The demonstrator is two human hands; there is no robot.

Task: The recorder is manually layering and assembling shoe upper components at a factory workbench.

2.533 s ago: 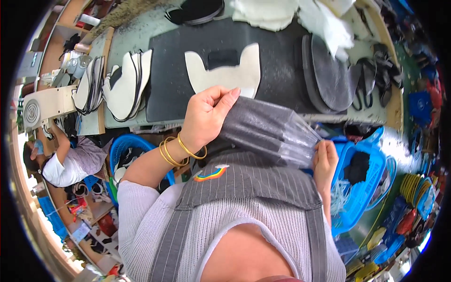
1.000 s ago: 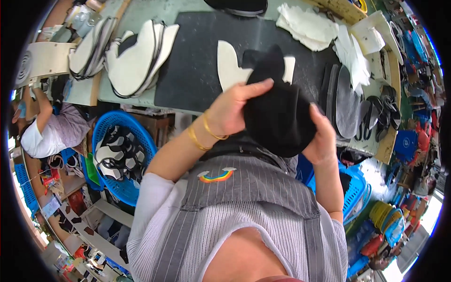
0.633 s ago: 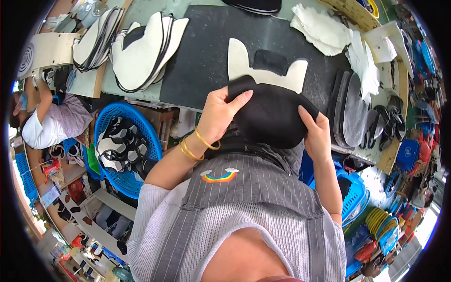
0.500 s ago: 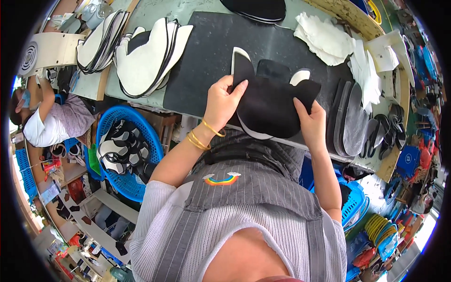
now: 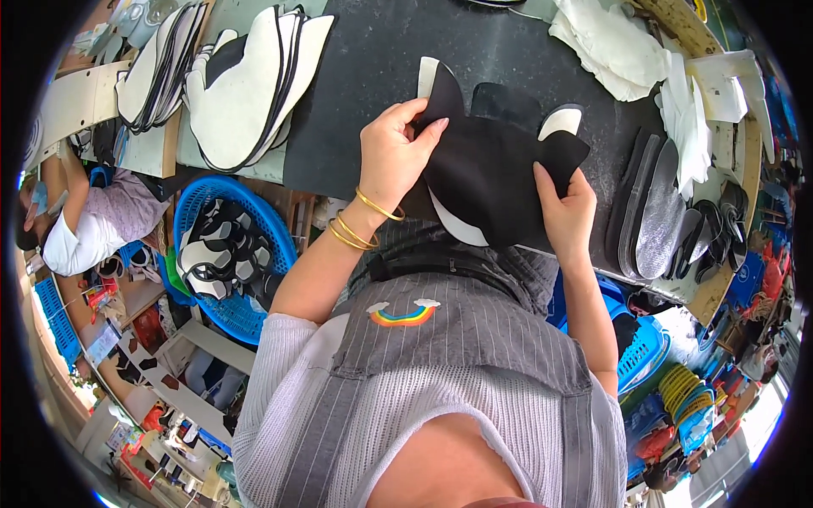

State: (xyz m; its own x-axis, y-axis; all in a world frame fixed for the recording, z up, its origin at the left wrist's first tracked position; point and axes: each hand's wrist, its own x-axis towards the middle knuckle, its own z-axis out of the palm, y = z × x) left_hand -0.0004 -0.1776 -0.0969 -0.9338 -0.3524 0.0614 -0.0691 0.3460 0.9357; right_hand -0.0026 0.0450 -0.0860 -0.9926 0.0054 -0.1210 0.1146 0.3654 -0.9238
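A curved black fabric shoe-upper piece (image 5: pixel 483 182) with white backing is held between my two hands over the near edge of the dark work mat. My left hand (image 5: pixel 394 148), with gold bangles at the wrist, pinches its left arm between thumb and fingers. On the other side my right hand (image 5: pixel 566 212) grips the right arm, thumb on top. White backing shows at both tips and along the lower edge. Just beyond lies a dark flat piece (image 5: pixel 506 103), partly covered by the upper piece.
Stacked white and black cut pieces (image 5: pixel 246 93) stand at the left. Dark insole shapes (image 5: pixel 652 207) and crumpled white sheets (image 5: pixel 610 46) lie on the right. A blue basket (image 5: pixel 279 229) of black-and-white pieces sits left of me. Another person (image 5: pixel 106 212) works at far left.
The view has shifted slightly, so the table things sit higher. My hands keep their hold, and the upper piece is now tilted, its right arm turned further outward.
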